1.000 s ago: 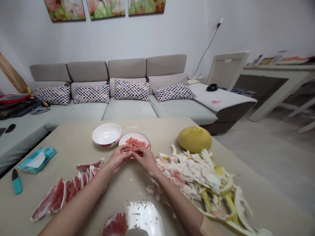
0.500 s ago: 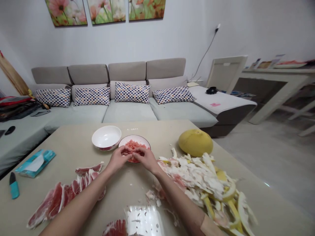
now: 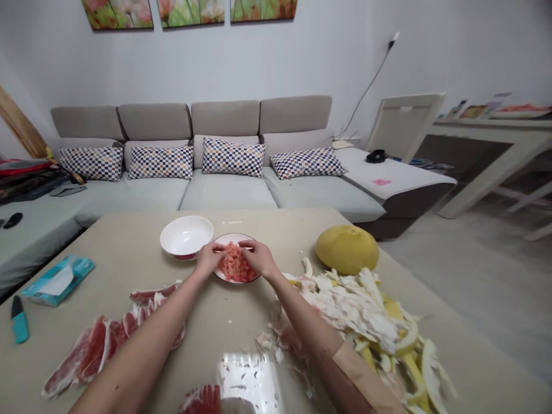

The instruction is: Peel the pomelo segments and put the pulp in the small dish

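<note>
Pink-red pomelo pulp (image 3: 236, 267) in small broken pieces fills a dark-rimmed white plate (image 3: 233, 236) at the middle of the table. My left hand (image 3: 210, 257) is over the plate's left edge, fingers pointing inward, thumb slightly apart from them. On the opposite side, my right hand (image 3: 259, 258) reaches over the pulp with fingers bent and a gap to the thumb. Neither hand visibly holds a piece, though small bits under the fingertips would be hidden. A white bowl (image 3: 187, 233) stands just left of the plate. Pomelo segments (image 3: 97, 348) lie in a row beside my left forearm.
A whole yellow pomelo (image 3: 347, 249) sits at right, behind a heap of peel and white pith (image 3: 362, 313). At left are a tissue pack (image 3: 60, 280) and a teal-handled knife (image 3: 19, 322). More pomelo flesh (image 3: 202, 401) and scattered seeds lie at the near edge.
My hands were together over the plate's centre; now they have parted to its two sides, uncovering the pulp. The view has tilted slightly downward.
</note>
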A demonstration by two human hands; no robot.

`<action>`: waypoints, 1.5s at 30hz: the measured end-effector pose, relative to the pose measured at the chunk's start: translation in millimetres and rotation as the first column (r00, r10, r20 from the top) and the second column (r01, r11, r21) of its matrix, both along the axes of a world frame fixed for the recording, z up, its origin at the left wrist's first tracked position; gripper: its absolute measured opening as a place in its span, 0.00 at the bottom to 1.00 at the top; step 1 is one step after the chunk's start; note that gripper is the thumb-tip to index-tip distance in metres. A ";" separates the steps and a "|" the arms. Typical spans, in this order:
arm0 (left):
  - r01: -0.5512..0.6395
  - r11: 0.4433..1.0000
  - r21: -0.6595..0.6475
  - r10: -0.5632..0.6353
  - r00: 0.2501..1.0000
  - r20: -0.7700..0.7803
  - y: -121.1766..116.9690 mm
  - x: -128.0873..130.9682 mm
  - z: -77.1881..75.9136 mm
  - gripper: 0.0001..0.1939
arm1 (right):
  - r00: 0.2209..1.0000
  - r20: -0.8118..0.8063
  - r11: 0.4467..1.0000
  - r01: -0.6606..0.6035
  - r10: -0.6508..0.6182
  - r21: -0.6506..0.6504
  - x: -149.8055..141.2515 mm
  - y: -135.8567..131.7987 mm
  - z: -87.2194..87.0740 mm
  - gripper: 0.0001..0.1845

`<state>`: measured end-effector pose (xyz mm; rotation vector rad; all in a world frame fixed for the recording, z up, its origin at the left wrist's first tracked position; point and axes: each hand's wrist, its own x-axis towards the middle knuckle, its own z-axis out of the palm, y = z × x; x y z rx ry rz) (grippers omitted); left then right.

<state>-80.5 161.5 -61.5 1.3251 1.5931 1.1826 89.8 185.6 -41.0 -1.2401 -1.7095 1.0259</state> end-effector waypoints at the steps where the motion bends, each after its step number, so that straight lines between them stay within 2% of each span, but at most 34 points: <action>1: -0.008 1.000 0.005 0.008 1.000 -0.020 2.5 0.8 1.3 0.16 | 1.000 0.021 1.000 0.010 -0.011 0.021 1.5 0.0 1.7 0.15; 4: -0.004 0.999 0.040 0.007 0.998 -0.070 -2.9 2.2 8.7 0.15 | 0.997 0.077 0.997 0.014 -0.020 0.078 9.9 -8.9 4.5 0.18; 7: 0.072 0.996 0.052 -0.065 0.990 -0.129 -35.7 0.3 19.0 0.11 | 0.990 0.143 0.991 -0.034 0.016 0.126 22.5 -33.8 4.1 0.19; 10: 0.199 0.980 -0.006 -0.196 0.961 -0.193 -98.0 -3.9 25.7 0.09 | 0.973 0.203 0.980 -0.143 0.113 0.140 36.1 -72.5 1.3 0.18; 12: 0.249 0.966 -0.066 -0.258 0.939 -0.226 -148.0 -5.4 25.0 0.15 | 0.956 0.228 0.969 -0.217 0.186 0.119 44.0 -101.3 -1.2 0.17; 13: 0.276 0.955 -0.107 -0.294 0.921 -0.254 -172.4 -5.1 22.6 0.21 | 0.947 0.234 0.963 -0.248 0.219 0.101 47.2 -115.3 -2.5 0.16; 16: 0.323 0.901 -0.291 -0.428 0.772 -0.469 -230.7 -0.7 7.2 0.39 | 0.912 0.269 0.941 -0.334 0.309 0.054 52.5 -152.8 -7.2 0.16; 17: 0.308 0.890 -0.337 -0.446 0.741 -0.502 -242.8 1.4 0.6 0.42 | 0.897 0.287 0.932 -0.361 0.335 0.039 52.8 -163.4 -8.8 0.16; 18: 0.296 0.893 -0.338 -0.441 0.726 -0.527 -250.9 3.4 -5.8 0.40 | 0.883 0.302 0.924 -0.383 0.358 0.024 52.8 -172.9 -10.3 0.16; 20: 0.287 0.910 -0.298 -0.408 0.739 -0.536 -257.0 6.2 -14.6 0.31 | 0.864 0.315 0.910 -0.414 0.394 -0.005 52.2 -189.1 -12.6 0.16; 23: 0.297 0.935 -0.195 -0.353 0.834 -0.425 -252.6 6.8 -14.0 0.23 | 0.873 0.261 0.908 -0.417 0.413 -0.044 53.2 -207.1 -12.8 0.14; 25: 0.308 0.938 -0.161 -0.339 0.910 -0.236 -249.7 5.1 -7.8 0.23 | 0.904 0.184 0.922 -0.380 0.386 -0.069 55.1 -215.8 -10.2 0.13; 27: 0.345 0.919 -0.190 -0.338 0.939 0.069 -249.8 2.8 -2.0 0.26 | 0.937 0.090 0.939 -0.328 0.337 -0.102 55.9 -222.8 -5.5 0.11; 28: 0.375 0.903 -0.211 -0.326 0.916 0.234 -250.7 1.8 0.1 0.27 | 0.949 0.043 0.945 -0.306 0.312 -0.116 55.4 -225.8 -2.8 0.11; 30: 0.440 0.867 -0.233 -0.284 0.821 0.494 -252.9 0.1 2.6 0.29 | 0.961 -0.035 0.951 -0.278 0.275 -0.133 51.8 -231.3 2.6 0.10; 32: 0.471 0.854 -0.221 -0.246 0.741 0.625 -254.4 -0.9 4.7 0.29 | 0.965 -0.094 0.959 -0.255 0.244 -0.124 45.4 -236.2 6.5 0.09; 35: 0.453 0.871 -0.189 -0.208 0.689 0.695 -254.7 -1.2 8.3 0.29 | 0.966 -0.168 0.976 -0.208 0.194 -0.068 34.2 -241.8 7.8 0.08; 39: 0.426 0.890 -0.166 -0.180 0.661 0.728 -254.7 -1.9 11.5 0.27 | 0.965 -0.208 0.986 -0.166 0.163 0.002 23.9 -245.6 4.2 0.08; 45: 0.374 0.920 -0.114 -0.161 0.628 0.762 -256.3 -2.7 12.0 0.21 | 0.966 -0.202 0.985 -0.170 0.163 -0.021 10.7 -253.6 0.4 0.05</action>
